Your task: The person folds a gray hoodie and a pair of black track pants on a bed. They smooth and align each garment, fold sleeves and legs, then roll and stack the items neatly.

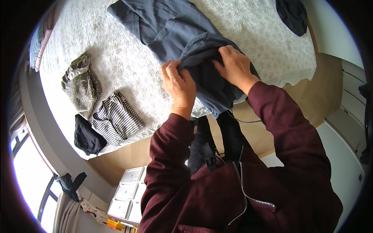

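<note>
A large blue-grey garment [167,29] lies spread on the bed, its near end bunched and hanging over the bed's front edge. Whether it is trousers or a top, I cannot tell. My left hand [179,83] has its fingers curled over the left side of the bunched cloth. On the right side, my right hand [235,68] grips a fold of the same garment, thumb and fingers bent around the fabric. Parts of the fingertips are hidden in the folds.
On the bed's left lie a folded striped top [118,116], a grey-green patterned garment [81,81] and a folded black garment [87,136]. Another black garment [292,15] lies at the far right. White drawer boxes [126,190] stand on the floor by the window.
</note>
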`<action>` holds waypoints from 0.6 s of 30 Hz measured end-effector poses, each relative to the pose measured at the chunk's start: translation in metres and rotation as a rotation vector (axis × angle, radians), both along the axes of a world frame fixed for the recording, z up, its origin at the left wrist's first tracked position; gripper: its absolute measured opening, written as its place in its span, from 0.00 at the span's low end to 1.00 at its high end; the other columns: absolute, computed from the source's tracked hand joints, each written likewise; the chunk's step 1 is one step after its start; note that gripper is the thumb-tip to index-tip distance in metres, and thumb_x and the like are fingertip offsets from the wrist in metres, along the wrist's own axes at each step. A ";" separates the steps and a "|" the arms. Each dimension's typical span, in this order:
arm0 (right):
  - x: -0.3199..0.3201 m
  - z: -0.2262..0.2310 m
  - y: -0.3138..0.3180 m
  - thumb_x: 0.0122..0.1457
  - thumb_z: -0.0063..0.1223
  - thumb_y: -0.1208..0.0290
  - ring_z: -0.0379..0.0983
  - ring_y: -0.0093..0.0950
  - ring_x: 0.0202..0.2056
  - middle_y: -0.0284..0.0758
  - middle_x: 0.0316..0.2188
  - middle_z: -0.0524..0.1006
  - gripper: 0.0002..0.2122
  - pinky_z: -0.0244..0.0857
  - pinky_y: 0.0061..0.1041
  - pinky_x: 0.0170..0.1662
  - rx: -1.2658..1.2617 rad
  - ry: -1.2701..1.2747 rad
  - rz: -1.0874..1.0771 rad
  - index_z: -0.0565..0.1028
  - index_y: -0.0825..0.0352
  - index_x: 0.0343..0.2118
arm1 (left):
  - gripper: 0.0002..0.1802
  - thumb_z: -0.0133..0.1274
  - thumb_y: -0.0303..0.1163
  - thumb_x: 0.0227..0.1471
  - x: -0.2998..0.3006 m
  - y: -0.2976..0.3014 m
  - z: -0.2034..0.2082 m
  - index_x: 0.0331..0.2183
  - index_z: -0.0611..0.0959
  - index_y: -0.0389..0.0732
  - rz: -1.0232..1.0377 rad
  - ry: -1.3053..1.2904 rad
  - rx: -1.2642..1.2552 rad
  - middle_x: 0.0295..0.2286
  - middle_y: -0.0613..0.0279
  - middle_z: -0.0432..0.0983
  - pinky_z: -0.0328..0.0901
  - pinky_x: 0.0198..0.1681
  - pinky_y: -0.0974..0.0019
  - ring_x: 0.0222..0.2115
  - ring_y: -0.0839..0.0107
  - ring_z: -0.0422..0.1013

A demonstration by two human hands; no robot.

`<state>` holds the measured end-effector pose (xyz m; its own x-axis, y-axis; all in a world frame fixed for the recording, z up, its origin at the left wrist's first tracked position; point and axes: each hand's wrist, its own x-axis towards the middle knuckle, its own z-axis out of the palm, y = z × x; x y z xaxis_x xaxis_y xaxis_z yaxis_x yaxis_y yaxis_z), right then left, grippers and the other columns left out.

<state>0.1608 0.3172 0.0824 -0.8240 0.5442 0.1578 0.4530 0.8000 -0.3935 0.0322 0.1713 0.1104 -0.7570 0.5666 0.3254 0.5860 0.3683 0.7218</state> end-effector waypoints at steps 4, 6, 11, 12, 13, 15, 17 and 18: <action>-0.027 -0.015 -0.010 0.49 0.63 0.65 0.75 0.39 0.38 0.39 0.33 0.73 0.18 0.71 0.39 0.37 0.019 -0.181 -0.160 0.68 0.64 0.39 | 0.11 0.48 0.17 0.47 -0.001 0.000 -0.001 0.36 0.71 0.35 -0.033 -0.012 0.055 0.38 0.49 0.70 0.63 0.47 0.56 0.40 0.52 0.67; -0.026 -0.016 -0.008 0.49 0.58 0.70 0.75 0.42 0.37 0.40 0.34 0.73 0.16 0.71 0.42 0.35 -0.011 -0.172 -0.191 0.67 0.65 0.40 | 0.11 0.48 0.17 0.48 -0.004 -0.002 -0.005 0.37 0.70 0.35 -0.029 0.003 0.053 0.40 0.48 0.69 0.62 0.48 0.56 0.41 0.52 0.67; 0.018 0.018 0.008 0.47 0.53 0.81 0.76 0.43 0.37 0.42 0.37 0.76 0.18 0.71 0.41 0.35 -0.057 0.047 -0.120 0.69 0.66 0.44 | 0.12 0.50 0.18 0.48 -0.012 -0.007 -0.015 0.37 0.70 0.36 -0.005 -0.009 -0.001 0.41 0.50 0.70 0.65 0.43 0.58 0.41 0.54 0.67; 0.027 0.028 0.009 0.46 0.53 0.83 0.77 0.42 0.37 0.42 0.37 0.77 0.19 0.71 0.39 0.35 -0.077 0.109 -0.110 0.69 0.66 0.44 | 0.13 0.50 0.18 0.48 -0.012 -0.009 -0.016 0.37 0.70 0.36 -0.014 -0.005 -0.004 0.41 0.50 0.70 0.65 0.42 0.58 0.40 0.55 0.68; 0.033 0.036 0.010 0.45 0.52 0.85 0.77 0.42 0.37 0.42 0.37 0.77 0.20 0.71 0.38 0.36 -0.088 0.145 -0.140 0.70 0.66 0.44 | 0.16 0.53 0.18 0.44 -0.013 -0.011 -0.017 0.38 0.70 0.37 -0.040 0.014 -0.031 0.42 0.51 0.70 0.66 0.39 0.58 0.40 0.55 0.68; 0.039 0.049 0.014 0.44 0.51 0.88 0.76 0.41 0.36 0.39 0.36 0.76 0.22 0.71 0.35 0.36 -0.086 0.230 -0.138 0.71 0.64 0.44 | 0.18 0.53 0.18 0.41 -0.011 -0.017 -0.018 0.38 0.70 0.38 -0.105 0.041 -0.103 0.42 0.51 0.70 0.66 0.40 0.57 0.40 0.53 0.68; 0.043 0.055 0.013 0.44 0.50 0.88 0.76 0.39 0.37 0.37 0.36 0.76 0.21 0.72 0.34 0.36 -0.019 0.141 -0.065 0.72 0.63 0.42 | 0.22 0.55 0.18 0.35 -0.007 -0.024 -0.019 0.38 0.72 0.40 -0.164 0.058 -0.164 0.40 0.52 0.70 0.66 0.40 0.54 0.40 0.51 0.69; 0.046 0.056 0.014 0.44 0.50 0.88 0.76 0.39 0.38 0.36 0.37 0.75 0.20 0.72 0.34 0.36 0.002 0.079 -0.041 0.73 0.63 0.42 | 0.22 0.56 0.18 0.35 -0.005 -0.029 -0.020 0.37 0.73 0.40 -0.199 0.085 -0.170 0.39 0.53 0.70 0.66 0.41 0.54 0.40 0.51 0.69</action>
<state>0.2068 0.3314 0.1383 -0.7858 0.5770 0.2226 0.4530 0.7820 -0.4280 0.0271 0.1426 0.0903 -0.5992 0.7536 0.2703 0.7149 0.3516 0.6044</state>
